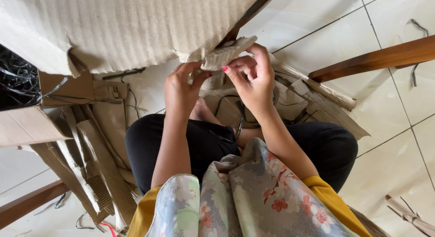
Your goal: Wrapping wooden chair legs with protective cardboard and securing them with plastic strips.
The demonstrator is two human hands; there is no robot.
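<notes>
We pinch a torn, ribbed strip of corrugated cardboard (pixel 225 53) with both hands: left hand (pixel 180 89) and right hand (pixel 253 80) clamped on it, close together.

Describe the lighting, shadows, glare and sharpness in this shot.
Head view: soft, even daylight; faint shadows under the corrugated cardboard sheet and the strips on the floor; mild sheen on the white tiled floor, no harsh glare; left hand, right hand and the torn cardboard piece are sharp; wide-angle bending shows at the edges.
</notes>
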